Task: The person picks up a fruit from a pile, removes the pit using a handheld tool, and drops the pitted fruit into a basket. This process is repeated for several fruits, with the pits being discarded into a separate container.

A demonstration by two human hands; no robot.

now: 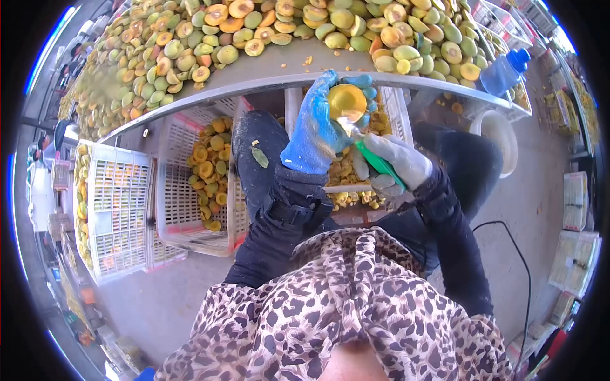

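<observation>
Overhead, from the head camera, the left hand (pixel 316 130) in a blue glove is raised just below the near edge of the desk (pixel 279 71), forearm coming up from the lap in a black sleeve, fingers curled around a halved peach (pixel 347 101) and clenched on it. The peach half sits in the palm with its cut face turned up toward the camera; being round, it shows no clear long axis. That face is smooth yellow-orange. The right hand (pixel 395 166), in a grey-white glove, is just below and to the right of it, closed around a green-handled tool (pixel 376 160) whose long axis runs up and left, its tip touching the lower edge of the peach half. Heaped peach halves (pixel 267 28) cover the desk behind, a blue bottle (pixel 504 72) stands toward its right end, and a white crate (pixel 197 184) of halves sits on the floor under its near edge.
</observation>
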